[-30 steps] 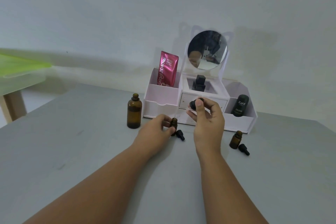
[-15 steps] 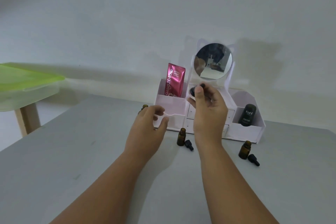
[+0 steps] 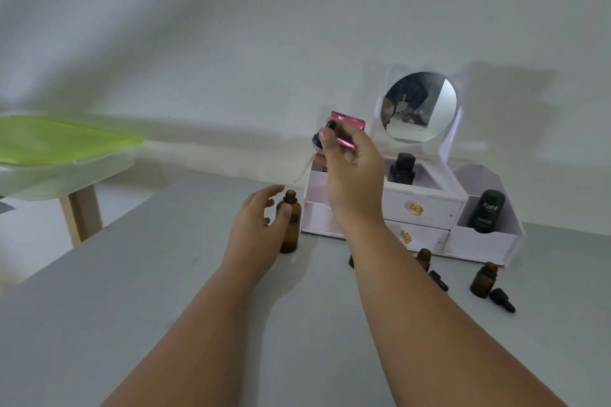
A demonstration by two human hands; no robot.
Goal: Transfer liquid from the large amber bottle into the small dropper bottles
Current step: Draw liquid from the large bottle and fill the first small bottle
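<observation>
The large amber bottle (image 3: 291, 225) stands uncapped on the grey table, left of the white organizer. My left hand (image 3: 256, 225) is beside it, thumb resting on its front and fingers spread behind it. Above the organizer's left compartment, my right hand (image 3: 350, 168) is raised and pinches a black dropper cap (image 3: 318, 139), with its thin glass tube pointing down-left. One small amber bottle (image 3: 424, 257) stands partly behind my right forearm, and another small bottle (image 3: 483, 279) stands further right. Two loose black dropper caps (image 3: 438, 280) (image 3: 502, 299) lie beside them.
A white desk organizer (image 3: 479, 241) with a round mirror (image 3: 419, 106) stands against the wall, holding a pink sachet (image 3: 348, 119), a black bottle (image 3: 401, 167) and a dark Kahf container (image 3: 486, 211). A green-lidded box (image 3: 62, 139) sits on a wooden stand at the left.
My left hand let go of the small bottle and moved left to the large amber bottle. My right hand lifted the dropper higher. The view shifted left.
</observation>
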